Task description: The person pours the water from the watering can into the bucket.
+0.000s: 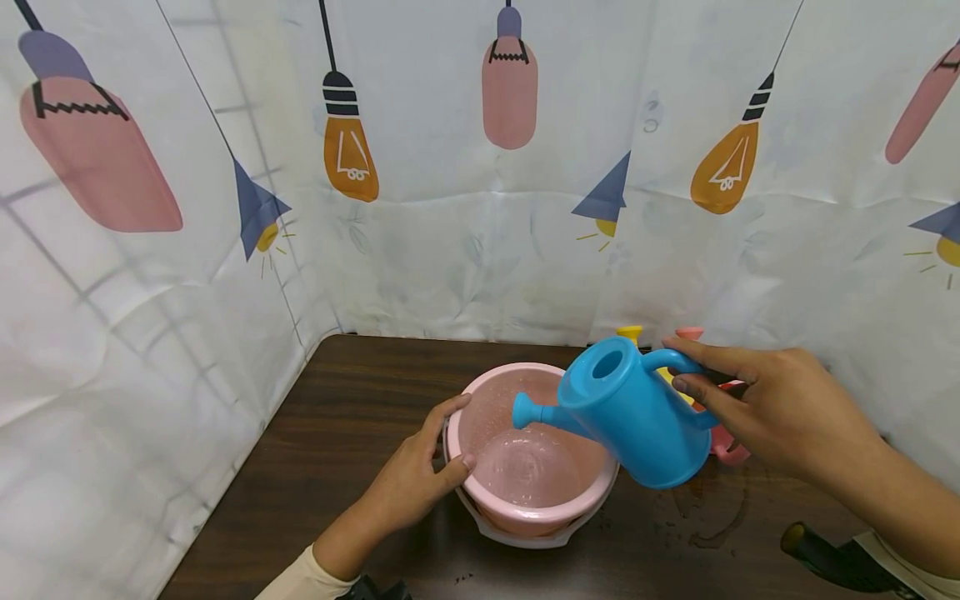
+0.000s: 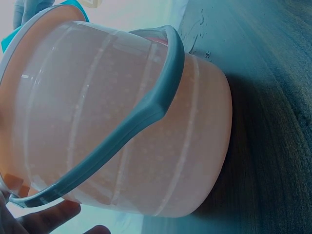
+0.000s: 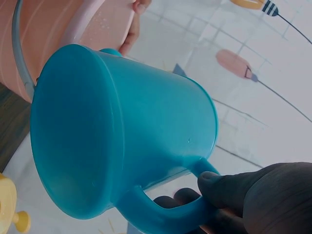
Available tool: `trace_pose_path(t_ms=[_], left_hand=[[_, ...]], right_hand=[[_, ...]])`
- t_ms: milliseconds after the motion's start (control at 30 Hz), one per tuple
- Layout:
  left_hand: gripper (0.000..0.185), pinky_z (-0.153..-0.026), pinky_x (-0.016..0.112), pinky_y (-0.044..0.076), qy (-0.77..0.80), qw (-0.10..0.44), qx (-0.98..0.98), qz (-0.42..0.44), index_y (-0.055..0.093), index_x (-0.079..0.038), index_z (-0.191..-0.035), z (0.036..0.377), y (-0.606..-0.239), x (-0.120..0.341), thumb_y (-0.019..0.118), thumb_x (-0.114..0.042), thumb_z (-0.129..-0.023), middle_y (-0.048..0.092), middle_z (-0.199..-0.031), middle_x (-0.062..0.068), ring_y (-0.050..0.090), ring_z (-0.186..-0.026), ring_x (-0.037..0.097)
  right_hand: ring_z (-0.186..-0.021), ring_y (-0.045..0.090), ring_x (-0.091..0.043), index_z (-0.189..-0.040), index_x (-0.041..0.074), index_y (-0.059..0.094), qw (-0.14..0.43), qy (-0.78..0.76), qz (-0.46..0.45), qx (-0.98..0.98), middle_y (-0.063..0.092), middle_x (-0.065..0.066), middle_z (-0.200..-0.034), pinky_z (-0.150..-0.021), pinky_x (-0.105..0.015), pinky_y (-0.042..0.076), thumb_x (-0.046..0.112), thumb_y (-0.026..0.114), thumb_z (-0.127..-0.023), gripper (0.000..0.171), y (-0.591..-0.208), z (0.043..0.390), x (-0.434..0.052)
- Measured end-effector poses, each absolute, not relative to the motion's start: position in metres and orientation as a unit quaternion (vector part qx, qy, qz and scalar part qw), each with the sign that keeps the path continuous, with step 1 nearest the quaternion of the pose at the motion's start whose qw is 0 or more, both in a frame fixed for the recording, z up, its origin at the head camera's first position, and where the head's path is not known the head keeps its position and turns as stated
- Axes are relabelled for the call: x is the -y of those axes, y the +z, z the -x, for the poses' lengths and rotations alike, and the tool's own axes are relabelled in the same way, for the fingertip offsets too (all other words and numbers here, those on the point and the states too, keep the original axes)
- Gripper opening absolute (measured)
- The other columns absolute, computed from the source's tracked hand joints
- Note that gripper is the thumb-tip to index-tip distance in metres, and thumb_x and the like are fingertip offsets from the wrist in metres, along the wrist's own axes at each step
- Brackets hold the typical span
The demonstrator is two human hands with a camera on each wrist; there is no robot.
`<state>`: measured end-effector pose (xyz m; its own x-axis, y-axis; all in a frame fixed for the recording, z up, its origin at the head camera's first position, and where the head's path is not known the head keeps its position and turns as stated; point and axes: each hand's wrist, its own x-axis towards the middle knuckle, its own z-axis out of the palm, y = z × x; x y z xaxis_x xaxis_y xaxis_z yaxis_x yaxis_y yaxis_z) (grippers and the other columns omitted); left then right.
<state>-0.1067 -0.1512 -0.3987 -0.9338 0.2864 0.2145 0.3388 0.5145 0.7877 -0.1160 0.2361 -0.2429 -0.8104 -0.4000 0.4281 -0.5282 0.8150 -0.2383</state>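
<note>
Clearly, from the head view, the right hand (image 1: 772, 408) has its grip closed round the handle of the blue watering can (image 1: 637, 417), which is tilted so the spout hangs over the pink bucket (image 1: 525, 508) standing on the dark desk (image 1: 337, 433). The left hand (image 1: 420, 475) grips the bucket's near-left rim, thumb hooked inside and fingers outside. Water lies in the bottom of the bucket. To pour well, I would judge the spout should stay over the middle of the opening, with the tilt raised gently so nothing runs onto the desk.

From the left wrist view, the bucket's wall (image 2: 146, 146) fills the frame, its grey bail handle (image 2: 146, 117) lying down along the side, and its base is set on the desk. Fingertips (image 2: 48, 217) show at the lower edge. A firm hold here should keep the bucket from sliding.

From the right wrist view, the can (image 3: 122, 136) is seen from its base, and fingers (image 3: 253, 195) are wrapped about the handle loop (image 3: 165, 214). Part of a yellow toy (image 3: 9, 204) shows at the lower left corner. That full wrap looks secure enough for a controlled tilt.
</note>
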Motion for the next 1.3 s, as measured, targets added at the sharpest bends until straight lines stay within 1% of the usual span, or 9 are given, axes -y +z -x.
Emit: trace_pose_path(t_ms=[200,433,500,600,733,967,1067,1200,1300], left_hand=[[0.070,-0.092,0.044,0.051,-0.461,0.031,0.867,0.188,0.030,-0.039,-0.158,0.1066,-0.3987,0.1516,0.065,-0.037,-0.097,0.059,-0.138,0.008,0.064,-0.111,0.017],[0.070,-0.091,0.043,0.051,-0.458,0.034,0.868,0.189,0.030,-0.037,-0.158,0.1061,-0.3982,0.1516,0.065,-0.035,-0.096,0.058,-0.139,0.010,0.065,-0.111,0.017],[0.070,-0.092,0.044,0.051,-0.457,0.036,0.868,0.189,0.031,-0.037,-0.158,0.1061,-0.3982,0.1515,0.065,-0.036,-0.096,0.058,-0.139,0.010,0.065,-0.111,0.017],[0.070,-0.093,0.044,0.050,-0.456,0.039,0.869,0.189,0.031,-0.037,-0.157,0.1063,-0.3982,0.1513,0.065,-0.037,-0.096,0.059,-0.139,0.009,0.064,-0.111,0.016],[0.070,-0.093,0.044,0.050,-0.456,0.039,0.869,0.189,0.031,-0.038,-0.157,0.1066,-0.3986,0.1514,0.065,-0.037,-0.096,0.059,-0.138,0.009,0.064,-0.111,0.016],[0.070,-0.090,0.042,0.052,-0.462,0.034,0.865,0.191,0.030,-0.038,-0.157,0.1076,-0.3990,0.1516,0.065,-0.035,-0.096,0.059,-0.138,0.009,0.066,-0.109,0.017],[0.070,-0.090,0.042,0.052,-0.461,0.032,0.866,0.189,0.030,-0.039,-0.157,0.1075,-0.3991,0.1518,0.065,-0.036,-0.096,0.059,-0.137,0.009,0.066,-0.109,0.017],[0.070,-0.091,0.044,0.051,-0.462,0.031,0.866,0.188,0.030,-0.039,-0.157,0.1071,-0.3990,0.1521,0.065,-0.036,-0.096,0.059,-0.138,0.009,0.065,-0.111,0.017],[0.070,-0.093,0.045,0.050,-0.462,0.032,0.866,0.188,0.030,-0.039,-0.157,0.1068,-0.3990,0.1524,0.065,-0.036,-0.096,0.058,-0.139,0.008,0.064,-0.112,0.017]], right_hand=[[-0.051,0.057,0.005,-0.135,0.005,0.067,0.181,0.178,-0.245,0.936,0.070,-0.002,-0.076,-0.046,-0.024,0.046,0.016,0.083,-0.085,0.054,-0.2431,0.1160,-0.2362],[-0.059,0.066,-0.011,-0.134,0.006,0.068,0.188,0.180,-0.252,0.932,0.071,-0.004,-0.077,-0.045,-0.025,0.044,0.014,0.084,-0.084,0.053,-0.2444,0.1165,-0.2371],[-0.060,0.067,-0.012,-0.134,0.006,0.068,0.190,0.181,-0.254,0.931,0.072,-0.005,-0.078,-0.044,-0.025,0.044,0.014,0.084,-0.084,0.053,-0.2445,0.1166,-0.2371],[-0.055,0.064,-0.006,-0.134,0.006,0.068,0.191,0.182,-0.255,0.930,0.072,-0.006,-0.079,-0.044,-0.025,0.044,0.013,0.084,-0.084,0.053,-0.2443,0.1161,-0.2369],[-0.048,0.055,0.006,-0.134,0.006,0.068,0.192,0.181,-0.255,0.930,0.070,-0.004,-0.077,-0.044,-0.024,0.044,0.013,0.084,-0.084,0.053,-0.2440,0.1154,-0.2363],[-0.047,0.053,0.009,-0.135,0.006,0.068,0.193,0.180,-0.255,0.930,0.069,-0.001,-0.074,-0.044,-0.024,0.044,0.013,0.084,-0.085,0.053,-0.2438,0.1147,-0.2356],[-0.052,0.062,-0.002,-0.134,0.006,0.068,0.192,0.179,-0.252,0.931,0.070,-0.004,-0.075,-0.044,-0.024,0.044,0.013,0.084,-0.084,0.053,-0.2440,0.1149,-0.2345],[-0.068,0.072,-0.026,-0.133,0.004,0.068,0.196,0.181,-0.247,0.932,0.074,-0.014,-0.084,-0.045,-0.026,0.044,0.013,0.086,-0.082,0.054,-0.2443,0.1153,-0.2323],[-0.071,0.072,-0.032,-0.133,0.003,0.068,0.198,0.184,-0.246,0.931,0.074,-0.017,-0.086,-0.044,-0.026,0.042,0.011,0.086,-0.082,0.055,-0.2442,0.1151,-0.2315]])
